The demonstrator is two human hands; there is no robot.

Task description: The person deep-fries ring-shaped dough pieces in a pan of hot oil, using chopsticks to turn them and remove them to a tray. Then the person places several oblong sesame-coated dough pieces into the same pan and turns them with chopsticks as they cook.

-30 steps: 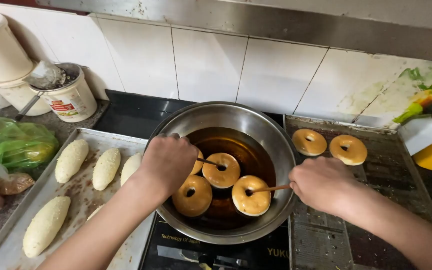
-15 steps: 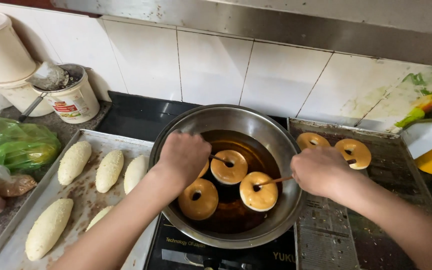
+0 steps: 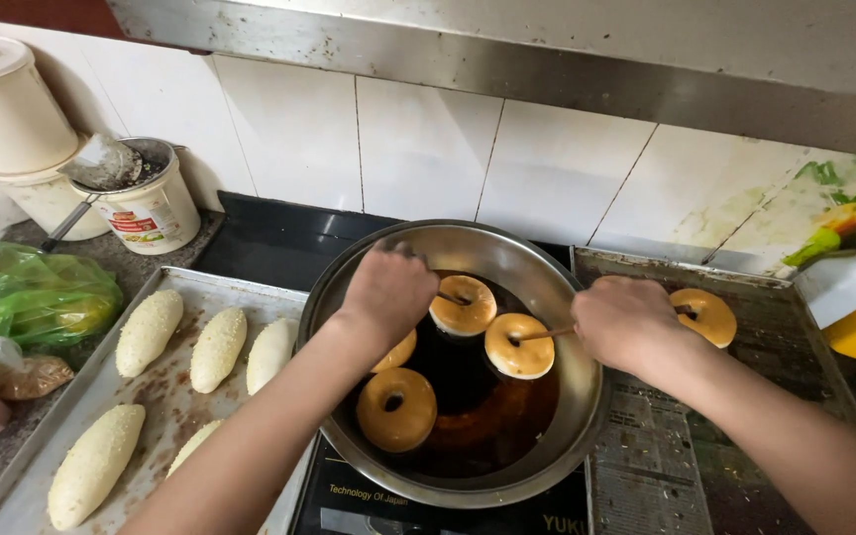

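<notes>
A: Since a second ago the rings have drifted apart in the wok (image 3: 567,297). The one the right hand (image 3: 626,322) works has slid toward the right wall, and the one on the left stick has moved up toward the far side.

B: What is each hand gripping?

A: The left hand (image 3: 388,289) is clenched round a thin stick (image 3: 451,297) whose tip sits in the hole of the far doughnut (image 3: 464,305). The right hand is closed on another stick (image 3: 547,335), poked into the hole of the near doughnut (image 3: 519,346). Both rings float in dark oil (image 3: 468,396). A third ring (image 3: 395,408) floats nearer the front, untouched, and a fourth shows partly under the left wrist.

B: How would they handle?

A: Light and puffy, I'd judge, with a soft crust that dents if squeezed, and slick with hot oil. The hole is the sensible place to catch them, hooked from within so the ring hangs on the stick.

B: And round about?

A: The wok stands on a black cooktop (image 3: 388,495) before a white tiled wall. To the right lies a dark tray (image 3: 804,347) lined with paper, one fried ring (image 3: 710,317) on it, just beyond the right knuckles. To the left, a metal tray (image 3: 165,396) carries pale crumbed rolls (image 3: 149,331). Behind it are a green bag and white tubs. Room is tight on both sides.
</notes>
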